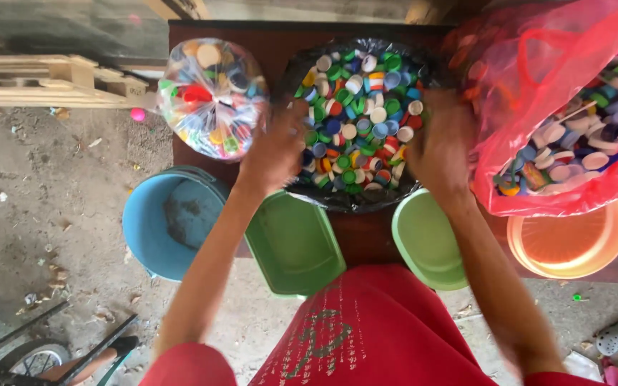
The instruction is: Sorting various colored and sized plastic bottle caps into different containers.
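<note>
A black tray (395, 200) on a dark table holds a heap of coloured bottle caps (357, 114). My left hand (275, 150) rests at the heap's left edge, blurred by motion. At the right edge, my right hand (441, 146) is over the caps, also blurred. I cannot tell whether either hand holds a cap. Below the tray stand a green rectangular tub (295, 246) and a light green round bowl (427, 239), both without caps.
A clear bag of caps (212, 96) lies at the back left and a red bag of caps (574, 107) at the right. A blue bucket (162, 221) stands left, an orange bowl (570, 246) right. A wooden pallet (51, 80) lies on the dirt floor.
</note>
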